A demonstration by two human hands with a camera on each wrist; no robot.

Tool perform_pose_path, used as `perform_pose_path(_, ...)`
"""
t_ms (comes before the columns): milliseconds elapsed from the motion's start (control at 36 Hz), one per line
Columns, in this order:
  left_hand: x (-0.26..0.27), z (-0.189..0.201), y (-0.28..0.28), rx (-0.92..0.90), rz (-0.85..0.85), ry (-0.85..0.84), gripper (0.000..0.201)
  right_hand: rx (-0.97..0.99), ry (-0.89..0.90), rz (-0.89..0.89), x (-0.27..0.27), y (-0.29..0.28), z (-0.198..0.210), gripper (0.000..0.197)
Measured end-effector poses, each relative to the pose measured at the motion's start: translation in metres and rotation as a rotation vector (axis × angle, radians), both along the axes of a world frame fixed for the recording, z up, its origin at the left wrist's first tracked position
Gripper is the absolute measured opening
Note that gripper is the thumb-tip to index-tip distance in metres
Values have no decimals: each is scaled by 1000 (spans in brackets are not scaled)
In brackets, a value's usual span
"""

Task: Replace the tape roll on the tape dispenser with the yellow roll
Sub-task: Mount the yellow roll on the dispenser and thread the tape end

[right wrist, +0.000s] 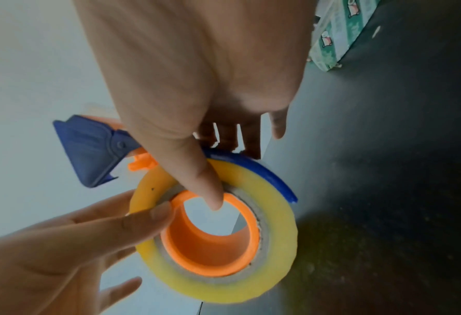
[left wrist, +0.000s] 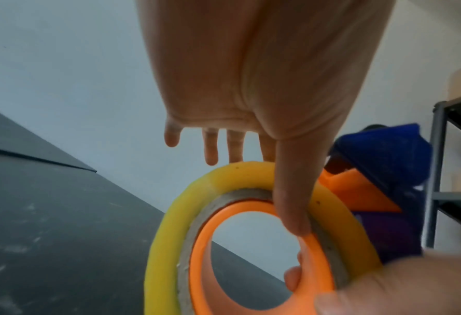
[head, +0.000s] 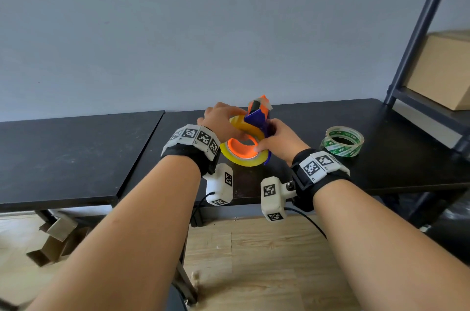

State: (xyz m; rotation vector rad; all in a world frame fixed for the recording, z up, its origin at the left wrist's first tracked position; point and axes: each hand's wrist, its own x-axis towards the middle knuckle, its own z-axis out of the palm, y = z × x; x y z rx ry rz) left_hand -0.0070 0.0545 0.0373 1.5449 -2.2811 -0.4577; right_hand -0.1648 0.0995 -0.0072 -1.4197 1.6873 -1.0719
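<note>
The yellow tape roll [head: 244, 159] sits on the orange hub [head: 241, 149] of the blue and orange tape dispenser [head: 256, 118], held tilted just above the black table [head: 394, 158]. My left hand [head: 221, 120] pinches the yellow roll [left wrist: 164, 245], thumb on its near face by the cardboard core, fingers reaching behind it. My right hand [head: 276, 137] holds the dispenser [right wrist: 89, 149], its thumb on the hub's rim [right wrist: 196, 245] and its fingers behind the blue frame. The roll [right wrist: 280, 234] looks fully seated around the hub.
A green-printed clear tape roll [head: 342, 141] lies flat on the table to the right of my hands. A dark metal shelf [head: 419, 30] with a cardboard box [head: 440, 71] stands at the far right. A second black table [head: 63, 158] adjoins on the left.
</note>
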Motion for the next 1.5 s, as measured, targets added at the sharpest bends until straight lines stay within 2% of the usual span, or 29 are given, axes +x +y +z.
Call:
perform_pose_path(56,-2,1,2,-66,40,3,71,-21,19,-27,0,0,-2,54)
perform_pose_path(111,-3,3,4,-92,59,75,74,-49,59,-50,3,-1,-2,51)
perform_pose_path(194,-5,8,7,-31,18,267,69,-69,133,-82,8,-3,-2,45)
perform_pose_path(278,-7,15,13,61,7,384,65,-76,178,-98,13,-4,-1,41)
perform_pose_path(389,-6,18,12,99,20,441,64,-67,252,-79,17,-6,4,38)
perform_pose_path(528,-5,21,10,89,23,526,53,-36,347,-80,22,-7,5,37)
perform_pose_path(639,-4,22,11,78,45,587,44,-38,378,-97,24,-8,5,45)
perform_pose_path(750,-1,19,11,-49,68,525,39,-33,300,-103,27,-6,6,66)
perform_pose_path(889,2,22,14,-42,40,546,14,-65,177,-83,32,-2,7,80)
perform_pose_path(1000,5,23,11,11,74,591,18,-64,148,-2,32,0,11,74)
perform_pose_path(1111,8,22,7,41,128,634,14,-30,123,41,27,1,15,43)
perform_pose_path(1166,9,21,5,27,133,641,16,-25,118,48,26,3,15,35)
perform_pose_path(1361,6,20,7,-44,97,632,31,-46,61,60,28,10,13,37)
perform_pose_path(1472,6,22,7,-33,180,645,42,-46,28,71,28,12,13,47)
perform_pose_path(1500,6,22,6,-45,190,647,40,-39,16,78,29,12,13,47)
